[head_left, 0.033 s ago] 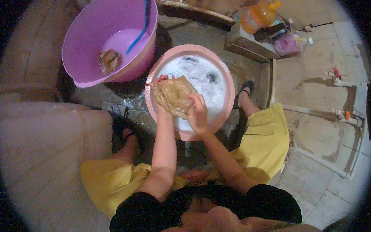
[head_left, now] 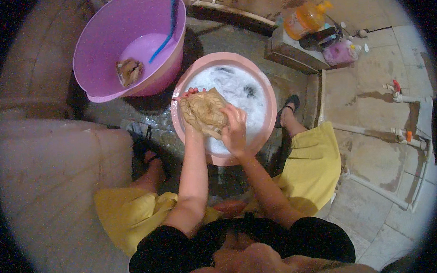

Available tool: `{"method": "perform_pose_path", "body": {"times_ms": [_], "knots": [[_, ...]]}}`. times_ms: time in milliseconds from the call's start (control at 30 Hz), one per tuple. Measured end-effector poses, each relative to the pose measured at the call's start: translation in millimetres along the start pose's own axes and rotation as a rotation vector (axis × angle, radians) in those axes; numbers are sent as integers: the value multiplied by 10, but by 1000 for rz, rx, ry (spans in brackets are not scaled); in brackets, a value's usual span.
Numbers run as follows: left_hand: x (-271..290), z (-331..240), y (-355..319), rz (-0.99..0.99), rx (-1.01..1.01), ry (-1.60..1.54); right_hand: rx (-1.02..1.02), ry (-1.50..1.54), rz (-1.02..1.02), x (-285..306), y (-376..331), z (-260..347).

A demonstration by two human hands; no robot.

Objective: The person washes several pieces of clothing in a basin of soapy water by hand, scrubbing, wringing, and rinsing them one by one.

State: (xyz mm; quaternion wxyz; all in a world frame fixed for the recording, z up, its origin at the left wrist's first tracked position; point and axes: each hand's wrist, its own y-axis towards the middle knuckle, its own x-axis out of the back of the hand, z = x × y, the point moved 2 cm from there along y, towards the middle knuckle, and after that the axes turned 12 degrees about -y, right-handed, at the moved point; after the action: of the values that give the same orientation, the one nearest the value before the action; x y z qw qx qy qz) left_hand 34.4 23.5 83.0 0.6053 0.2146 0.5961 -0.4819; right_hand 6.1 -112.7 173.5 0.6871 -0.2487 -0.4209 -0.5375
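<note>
Both of your hands grip the wet tan crumpled cloth (head_left: 204, 112) above the round pink plastic basin (head_left: 270, 94) of soapy water: your left hand (head_left: 188, 100) clamps its far edge, fingers curled tight, and your right hand (head_left: 234, 128) closes over its near side. This reads as the scrubbing step. Next, keep the cloth over the basin, well clear of the large purple plastic tub (head_left: 100, 49).
</note>
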Motion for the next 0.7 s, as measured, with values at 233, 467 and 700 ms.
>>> {"method": "perform_pose_path", "body": {"times_ms": [233, 467, 700], "knots": [[5, -8, 50, 19, 54, -97, 291, 153, 141, -131, 326, -348], [315, -237, 143, -52, 47, 61, 144, 429, 363, -6, 524, -237], [469, -107, 148, -254, 4, 394, -196, 711, 686, -8, 492, -769]]}}
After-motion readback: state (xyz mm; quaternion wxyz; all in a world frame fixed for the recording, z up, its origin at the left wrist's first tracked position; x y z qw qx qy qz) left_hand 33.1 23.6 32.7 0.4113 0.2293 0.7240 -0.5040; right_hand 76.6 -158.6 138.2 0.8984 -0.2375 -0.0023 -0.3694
